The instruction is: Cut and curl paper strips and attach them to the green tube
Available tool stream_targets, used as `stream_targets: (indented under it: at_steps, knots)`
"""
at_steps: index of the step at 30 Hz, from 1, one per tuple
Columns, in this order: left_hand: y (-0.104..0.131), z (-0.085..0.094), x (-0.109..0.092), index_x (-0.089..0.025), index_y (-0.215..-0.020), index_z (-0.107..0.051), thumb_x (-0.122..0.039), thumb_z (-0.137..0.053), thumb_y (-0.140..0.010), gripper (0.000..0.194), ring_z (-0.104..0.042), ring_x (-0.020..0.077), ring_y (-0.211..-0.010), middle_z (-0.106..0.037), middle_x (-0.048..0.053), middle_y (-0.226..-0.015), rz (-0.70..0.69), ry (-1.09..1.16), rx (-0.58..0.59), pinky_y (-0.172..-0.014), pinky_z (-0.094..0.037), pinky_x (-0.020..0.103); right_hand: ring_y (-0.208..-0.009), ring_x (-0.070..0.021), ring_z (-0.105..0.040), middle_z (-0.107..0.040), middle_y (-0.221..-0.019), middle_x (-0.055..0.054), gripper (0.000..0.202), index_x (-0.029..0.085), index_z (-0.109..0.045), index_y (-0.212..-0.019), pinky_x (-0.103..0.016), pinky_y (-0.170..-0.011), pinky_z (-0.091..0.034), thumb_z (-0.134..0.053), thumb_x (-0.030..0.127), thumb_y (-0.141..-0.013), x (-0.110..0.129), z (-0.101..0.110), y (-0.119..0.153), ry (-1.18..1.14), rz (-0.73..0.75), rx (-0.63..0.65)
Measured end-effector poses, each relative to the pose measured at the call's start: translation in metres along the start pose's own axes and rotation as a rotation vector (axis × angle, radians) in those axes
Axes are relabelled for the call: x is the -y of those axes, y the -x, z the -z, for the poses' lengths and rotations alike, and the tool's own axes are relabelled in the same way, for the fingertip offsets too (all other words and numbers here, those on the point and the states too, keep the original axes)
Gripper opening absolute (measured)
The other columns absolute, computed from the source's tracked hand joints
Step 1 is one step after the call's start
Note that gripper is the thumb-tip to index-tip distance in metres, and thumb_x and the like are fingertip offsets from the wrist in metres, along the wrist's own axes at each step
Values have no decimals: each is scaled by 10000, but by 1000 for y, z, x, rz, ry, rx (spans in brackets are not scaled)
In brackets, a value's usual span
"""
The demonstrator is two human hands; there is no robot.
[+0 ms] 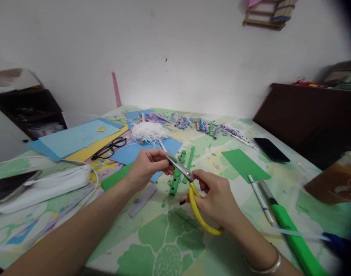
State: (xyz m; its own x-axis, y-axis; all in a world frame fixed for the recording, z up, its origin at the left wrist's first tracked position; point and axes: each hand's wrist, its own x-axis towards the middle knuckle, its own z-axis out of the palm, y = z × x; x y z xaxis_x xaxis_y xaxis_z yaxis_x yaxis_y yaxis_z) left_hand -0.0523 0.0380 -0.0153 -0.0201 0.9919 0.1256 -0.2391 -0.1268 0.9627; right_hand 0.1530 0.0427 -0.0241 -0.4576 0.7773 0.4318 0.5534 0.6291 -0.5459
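Observation:
My right hand [211, 195] is wrapped round yellow-handled scissors [204, 220], whose metal blades point up and left. The blade tips reach my left hand [152, 166], which is pinched near them; what it holds is too small to make out. Just beyond and below the blades lies a green paper tube with dark holes or dots [174, 184]. A thin green paper strip [190, 163] is beside it. Behind my left hand sits a tangled heap of white string [149, 131] near blue paper [166, 147].
Black glasses [109, 148] and light blue sheets [74, 138] lie at the left, near a phone [13, 186]. At the right are a green sheet [244, 164], a green-handled knife [293, 234], another phone [271, 149] and a drink cup [335, 180]. Curled paper pieces [204, 125] line the back.

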Motion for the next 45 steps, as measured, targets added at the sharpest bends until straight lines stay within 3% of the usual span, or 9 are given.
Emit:
stream_targets:
  at_steps: [11, 33, 41, 45]
  knots:
    - [-2, 3, 1, -133, -714, -665, -152, -731, -617, 119, -630, 136, -496, -666, 10, -542, -20, 25, -41, -502, -503, 231, -518, -96, -379, -506, -594, 42, 404, 188, -668, -839, -214, -512, -278, -802, 447, -559, -1, -1, -2, -17, -8, 12]
    - [-2, -3, 1, -121, -700, -670, -121, -715, -628, 85, -566, 80, -507, -634, -1, -580, -5, 95, -80, -510, -454, 188, -504, -94, -378, -440, -541, 58, 216, 201, -653, -804, -208, -499, -267, -696, 315, -625, -3, -2, -1, -10, -12, 15]
    - [-1, 0, 4, -138, -725, -648, -189, -658, -716, 53, -581, 106, -530, -649, 11, -589, 55, -51, 32, -534, -420, 225, -492, -86, -371, -409, -530, 67, 200, 195, -642, -784, -203, -487, -265, -689, 320, -634, -2, -2, -1, -32, -28, 27]
    - [1, 0, 3, -142, -712, -634, -187, -644, -734, 51, -580, 104, -538, -642, 3, -589, 16, -88, 36, -546, -403, 226, -488, -84, -369, -408, -531, 68, 210, 191, -644, -789, -203, -481, -271, -691, 328, -638, -2, -2, -1, -34, -31, 35]
